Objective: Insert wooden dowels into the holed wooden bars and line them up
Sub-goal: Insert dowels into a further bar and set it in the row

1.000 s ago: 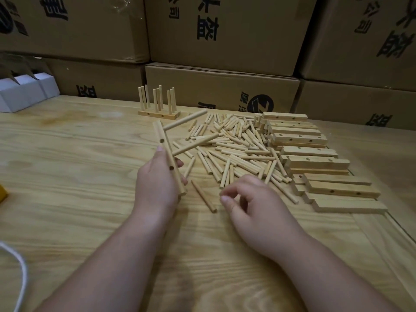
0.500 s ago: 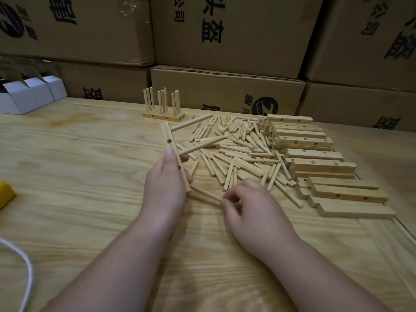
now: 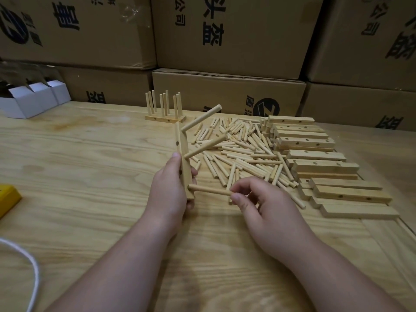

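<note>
My left hand (image 3: 170,194) grips a holed wooden bar (image 3: 182,154) held on end above the table. Two dowels (image 3: 201,119) stick out of its upper part toward the right. My right hand (image 3: 263,208) pinches a third dowel (image 3: 210,190) by its right end, and the dowel's left end touches the bar's lowest hole. A heap of loose dowels (image 3: 243,152) lies on the table behind my hands. Stacked empty holed bars (image 3: 315,158) lie to the right of the heap. A finished bar with several upright dowels (image 3: 165,109) stands at the back.
Stacked cardboard boxes (image 3: 229,37) wall off the far side of the wooden table (image 3: 78,176). White open boxes (image 3: 29,97) stand at the back left. A yellow object (image 3: 7,197) and a white cable (image 3: 31,266) lie at the left edge.
My right hand picked a dowel off the table and brought it left to the bar's lowest hole. My left hand kept the bar upright, shifting slightly.
</note>
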`<control>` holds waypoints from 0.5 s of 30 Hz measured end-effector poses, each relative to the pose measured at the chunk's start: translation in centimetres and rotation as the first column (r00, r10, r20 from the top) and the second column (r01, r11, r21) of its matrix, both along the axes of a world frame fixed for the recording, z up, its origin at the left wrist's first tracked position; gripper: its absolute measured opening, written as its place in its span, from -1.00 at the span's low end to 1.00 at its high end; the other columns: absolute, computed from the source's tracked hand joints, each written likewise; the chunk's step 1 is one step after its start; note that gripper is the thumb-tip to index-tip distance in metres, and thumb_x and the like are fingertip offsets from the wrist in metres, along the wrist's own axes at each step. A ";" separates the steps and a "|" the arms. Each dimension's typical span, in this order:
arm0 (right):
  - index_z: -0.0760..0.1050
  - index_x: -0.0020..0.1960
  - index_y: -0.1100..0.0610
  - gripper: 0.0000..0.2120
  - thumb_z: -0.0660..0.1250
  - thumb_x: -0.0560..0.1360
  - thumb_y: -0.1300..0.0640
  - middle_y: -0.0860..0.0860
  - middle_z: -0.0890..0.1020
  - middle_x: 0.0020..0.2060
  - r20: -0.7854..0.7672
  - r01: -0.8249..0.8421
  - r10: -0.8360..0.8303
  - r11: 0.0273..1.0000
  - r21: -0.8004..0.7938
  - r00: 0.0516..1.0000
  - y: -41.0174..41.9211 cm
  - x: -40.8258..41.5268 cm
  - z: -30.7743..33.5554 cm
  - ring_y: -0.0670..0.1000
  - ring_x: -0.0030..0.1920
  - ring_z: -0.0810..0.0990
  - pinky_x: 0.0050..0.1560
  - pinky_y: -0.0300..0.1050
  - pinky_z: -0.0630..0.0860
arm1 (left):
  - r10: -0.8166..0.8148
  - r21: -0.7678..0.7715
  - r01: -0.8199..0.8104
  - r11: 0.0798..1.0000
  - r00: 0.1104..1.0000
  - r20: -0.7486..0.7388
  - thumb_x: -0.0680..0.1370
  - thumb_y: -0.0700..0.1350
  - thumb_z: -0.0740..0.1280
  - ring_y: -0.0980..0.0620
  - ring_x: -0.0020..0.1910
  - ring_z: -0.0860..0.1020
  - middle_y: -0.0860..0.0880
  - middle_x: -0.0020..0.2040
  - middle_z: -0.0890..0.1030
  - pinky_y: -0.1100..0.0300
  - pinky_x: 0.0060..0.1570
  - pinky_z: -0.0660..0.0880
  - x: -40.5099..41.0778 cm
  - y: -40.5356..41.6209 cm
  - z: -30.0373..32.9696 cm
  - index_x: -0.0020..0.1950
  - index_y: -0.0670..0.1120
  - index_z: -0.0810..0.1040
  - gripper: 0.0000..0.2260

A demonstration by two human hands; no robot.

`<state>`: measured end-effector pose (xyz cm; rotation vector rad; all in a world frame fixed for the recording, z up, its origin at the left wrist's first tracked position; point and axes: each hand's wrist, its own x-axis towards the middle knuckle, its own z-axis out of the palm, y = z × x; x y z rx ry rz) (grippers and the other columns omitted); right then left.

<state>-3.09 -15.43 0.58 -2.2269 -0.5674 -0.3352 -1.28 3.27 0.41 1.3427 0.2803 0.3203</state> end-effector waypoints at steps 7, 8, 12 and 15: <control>0.61 0.05 -0.09 -0.87 0.42 0.54 0.10 -0.23 0.54 -0.11 0.076 -0.057 0.056 0.998 0.007 0.996 -0.2 0.0 0.3 -0.16 -0.06 0.55 -0.11 -0.44 0.40 | 0.019 0.225 -0.028 0.974 0.999 0.040 0.58 0.33 0.04 0.09 -0.57 0.44 0.04 -0.50 0.48 0.24 -0.60 0.35 -0.2 0.0 -0.4 -0.30 -0.04 0.53 -0.45; 0.62 0.07 -0.08 -0.87 0.42 0.54 0.09 -0.23 0.53 -0.10 0.082 -0.071 0.070 0.997 0.006 0.994 -0.2 -0.1 0.3 -0.15 -0.06 0.55 -0.10 -0.43 0.41 | 0.008 0.269 -0.021 0.963 0.999 0.049 0.57 0.35 0.03 0.08 -0.56 0.45 0.04 -0.51 0.48 0.23 -0.60 0.35 -0.2 -0.1 -0.5 -0.30 -0.04 0.53 -0.44; 0.64 0.09 -0.05 -0.86 0.39 0.55 0.08 -0.22 0.50 -0.13 0.117 -0.093 0.090 0.996 0.015 0.989 -0.1 -0.1 0.4 -0.15 -0.13 0.53 -0.15 -0.45 0.38 | -0.026 0.365 0.003 0.931 0.998 0.058 0.50 0.42 -0.01 0.09 -0.51 0.49 0.07 -0.49 0.51 0.17 -0.50 0.41 -0.2 -0.2 -0.7 -0.34 0.04 0.54 -0.43; 0.64 0.08 -0.04 -0.87 0.39 0.56 0.07 -0.19 0.49 -0.17 0.127 -0.083 0.081 0.997 0.010 0.989 0.0 -0.1 0.3 -0.16 -0.15 0.52 -0.16 -0.45 0.36 | -0.031 0.425 -0.008 0.905 0.996 0.086 0.51 0.41 -0.02 0.09 -0.42 0.50 0.10 -0.46 0.51 -0.01 -0.33 0.52 -0.2 -0.3 -0.9 -0.30 0.03 0.51 -0.43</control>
